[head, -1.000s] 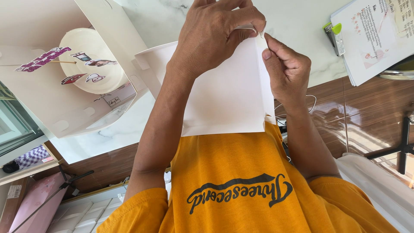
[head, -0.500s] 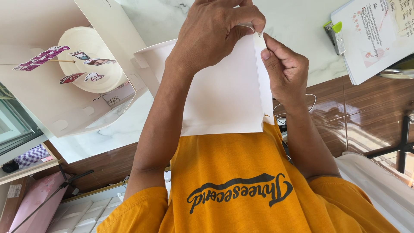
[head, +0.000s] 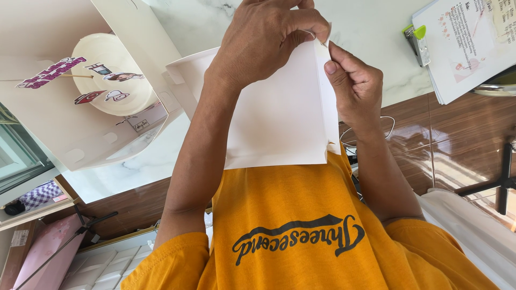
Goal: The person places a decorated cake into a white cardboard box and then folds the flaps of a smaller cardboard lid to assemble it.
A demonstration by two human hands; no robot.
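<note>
White marble-patterned stone countertop [head: 376, 32], grey-veined, with dark wood edging.
Left of the grip: open white cardboard cake box [head: 64, 139]. Right of the grip: white printed paper sheets on a green-clipped clipboard [head: 467, 43].

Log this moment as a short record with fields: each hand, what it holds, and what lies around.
view: head camera, picture appears upside down
left hand: grips the top corner of the white card sheet, fingers curled over its edge
right hand: pinches the sheet's side flap, thumb on its face
sheet: flat white card, folded flap along one side, held over the marble table
beside: open white cake box with a white cake and paper toppers
also: clipboard with papers
clothing: orange shirt
</note>
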